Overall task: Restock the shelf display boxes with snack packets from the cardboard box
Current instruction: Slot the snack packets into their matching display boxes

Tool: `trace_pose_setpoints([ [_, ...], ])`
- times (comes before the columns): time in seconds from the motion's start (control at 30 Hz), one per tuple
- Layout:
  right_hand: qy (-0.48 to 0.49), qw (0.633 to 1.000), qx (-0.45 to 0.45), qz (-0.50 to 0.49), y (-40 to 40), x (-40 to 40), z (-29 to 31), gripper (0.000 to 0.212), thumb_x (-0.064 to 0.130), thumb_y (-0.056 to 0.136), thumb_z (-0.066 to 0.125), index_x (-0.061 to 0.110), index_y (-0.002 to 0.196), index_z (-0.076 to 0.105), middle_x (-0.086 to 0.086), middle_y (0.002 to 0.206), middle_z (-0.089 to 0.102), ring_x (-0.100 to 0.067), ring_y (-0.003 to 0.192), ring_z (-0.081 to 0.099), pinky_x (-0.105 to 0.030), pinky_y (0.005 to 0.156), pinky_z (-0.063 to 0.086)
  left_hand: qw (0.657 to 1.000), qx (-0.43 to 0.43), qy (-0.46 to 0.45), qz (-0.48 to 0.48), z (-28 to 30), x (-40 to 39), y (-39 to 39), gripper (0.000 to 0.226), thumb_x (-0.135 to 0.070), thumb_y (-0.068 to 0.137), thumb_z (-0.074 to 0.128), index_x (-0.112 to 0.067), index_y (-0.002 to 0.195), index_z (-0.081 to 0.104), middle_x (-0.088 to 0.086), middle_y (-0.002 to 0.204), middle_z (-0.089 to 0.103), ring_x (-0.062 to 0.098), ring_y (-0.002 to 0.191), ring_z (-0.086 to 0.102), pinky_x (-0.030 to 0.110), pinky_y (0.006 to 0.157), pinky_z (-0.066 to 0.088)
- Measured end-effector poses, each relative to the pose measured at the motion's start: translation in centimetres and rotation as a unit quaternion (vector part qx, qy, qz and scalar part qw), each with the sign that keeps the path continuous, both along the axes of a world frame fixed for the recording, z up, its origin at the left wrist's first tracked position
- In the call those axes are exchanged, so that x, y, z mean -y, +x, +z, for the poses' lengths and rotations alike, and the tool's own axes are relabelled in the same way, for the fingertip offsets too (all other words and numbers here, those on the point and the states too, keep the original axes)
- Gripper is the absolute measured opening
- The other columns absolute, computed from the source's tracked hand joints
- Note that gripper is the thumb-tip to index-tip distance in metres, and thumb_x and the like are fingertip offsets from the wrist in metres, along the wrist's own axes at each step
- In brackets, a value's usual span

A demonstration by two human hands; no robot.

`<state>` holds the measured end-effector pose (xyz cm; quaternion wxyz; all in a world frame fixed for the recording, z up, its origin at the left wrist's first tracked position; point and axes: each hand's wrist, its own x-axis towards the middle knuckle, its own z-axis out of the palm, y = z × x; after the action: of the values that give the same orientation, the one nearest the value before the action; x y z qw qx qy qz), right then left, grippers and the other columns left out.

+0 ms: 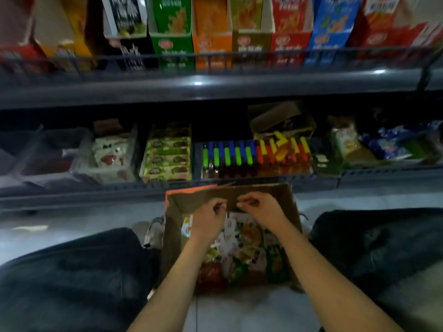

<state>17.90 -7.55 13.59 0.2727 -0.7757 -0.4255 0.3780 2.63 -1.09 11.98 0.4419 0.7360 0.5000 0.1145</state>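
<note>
An open cardboard box [291, 202] stands on the floor between my knees, with several mixed snack packets [242, 245] lying inside it. Both of my hands hover over the far end of the box, close together, just in front of its far wall. My left hand [211, 216] has its fingers curled inward, and so does my right hand [260, 209]. I see no packet in either hand, though the frame is blurred. The shelf display boxes [211, 37] stand upright in a row on the upper shelf, in black, green, orange, olive, red and blue.
The lower shelf [167, 185] just beyond the box carries trays of green packets [167, 156], white packets [110, 152] and bright tube-shaped sweets [254, 154]. A wire rail [239, 56] fronts the upper shelf. My dark-trousered knees [72, 271] flank the box on the tiled floor.
</note>
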Motion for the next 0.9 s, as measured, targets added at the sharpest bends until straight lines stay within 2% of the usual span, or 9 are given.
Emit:
trace_pose_setpoints([
  [0.1,-0.050,0.998,-0.037,-0.016,-0.8,0.8,-4.7,0.028,0.031,0.088,0.063,0.016,0.111,0.067,0.000,0.100,0.067,-0.014,0.096,0.061,-0.015,0.074,0.045,0.999,-0.025,-0.033,0.019,-3.5,0.0,-0.2,0.023,-0.024,0.098,0.047,-0.020,0.115,0.062,-0.002,0.106,0.065,0.012,0.096,0.060,0.017,0.069,0.039],
  [0.2,-0.074,0.993,-0.075,-0.043,-1.4,1.5,-8.8,0.027,0.018,0.090,0.062,0.005,0.113,0.066,-0.010,0.110,0.066,-0.020,0.104,0.059,-0.006,0.076,0.041,0.995,-0.056,-0.065,0.042,-6.7,-0.3,0.1,0.023,-0.020,0.097,0.049,-0.017,0.115,0.063,0.001,0.111,0.065,0.016,0.103,0.059,0.016,0.074,0.037],
  [0.3,-0.117,0.988,-0.078,-0.062,-1.7,1.7,-12.7,0.025,0.018,0.086,0.066,0.006,0.108,0.068,-0.009,0.112,0.067,-0.023,0.108,0.060,-0.023,0.088,0.043,0.992,-0.079,-0.080,0.065,-10.6,-0.4,-0.1,0.025,-0.023,0.095,0.052,-0.016,0.115,0.063,0.002,0.116,0.063,0.018,0.107,0.058,0.024,0.085,0.043],
  [0.4,-0.137,0.980,-0.113,-0.088,-2.1,1.7,-16.0,0.021,0.011,0.087,0.064,0.001,0.105,0.068,-0.014,0.115,0.064,-0.026,0.109,0.058,-0.024,0.090,0.043,0.988,-0.126,-0.065,0.063,-14.1,0.0,-0.7,0.025,-0.025,0.094,0.052,-0.017,0.115,0.063,0.003,0.118,0.062,0.022,0.108,0.058,0.025,0.083,0.043],
  [0.47,-0.143,0.979,-0.122,-0.081,-2.5,1.7,-17.7,0.026,0.018,0.088,0.064,0.003,0.109,0.066,-0.011,0.119,0.062,-0.025,0.113,0.055,-0.030,0.097,0.042,0.986,-0.151,-0.064,0.038,-15.6,0.5,-1.1,0.025,-0.025,0.096,0.050,-0.017,0.116,0.062,0.007,0.118,0.061,0.025,0.108,0.057,0.027,0.088,0.043],
  [0.6,-0.169,0.975,-0.113,-0.086,-3.0,1.5,-20.7,0.041,0.026,0.088,0.063,0.006,0.123,0.057,-0.011,0.131,0.055,-0.027,0.121,0.050,-0.037,0.101,0.041,0.977,-0.202,-0.061,0.035,-18.2,0.6,-2.3,0.010,-0.025,0.089,0.060,-0.021,0.092,0.068,0.001,0.094,0.065,0.017,0.090,0.060,0.028,0.080,0.047],
  [0.7,-0.174,0.975,-0.065,-0.126,-2.9,1.7,-22.4,0.051,0.027,0.084,0.068,0.012,0.131,0.052,-0.008,0.142,0.043,-0.028,0.132,0.039,-0.038,0.106,0.036,0.984,-0.165,-0.054,-0.024,-21.7,-0.2,-3.2,0.026,-0.017,0.086,0.060,-0.024,0.111,0.065,-0.001,0.117,0.061,0.018,0.107,0.056,0.033,0.094,0.044],
  [0.77,-0.172,0.976,-0.007,-0.133,-2.4,2.0,-23.3,0.055,0.022,0.082,0.070,0.016,0.133,0.050,-0.008,0.150,0.029,-0.027,0.139,0.026,-0.038,0.112,0.030,0.985,-0.126,-0.111,-0.037,-22.6,-0.1,-3.2,0.033,-0.014,0.089,0.055,-0.025,0.120,0.058,0.001,0.126,0.056,0.022,0.114,0.054,0.042,0.096,0.047],
  [0.9,-0.181,0.974,0.020,-0.135,-1.1,2.5,-25.0,0.067,0.013,0.083,0.068,0.022,0.143,0.037,-0.008,0.155,0.012,-0.030,0.142,0.017,-0.041,0.113,0.028,0.988,-0.042,-0.147,0.006,-21.7,0.4,-1.5,0.023,-0.013,0.093,0.052,-0.020,0.114,0.060,0.001,0.119,0.061,0.015,0.106,0.059,0.031,0.093,0.049],
])
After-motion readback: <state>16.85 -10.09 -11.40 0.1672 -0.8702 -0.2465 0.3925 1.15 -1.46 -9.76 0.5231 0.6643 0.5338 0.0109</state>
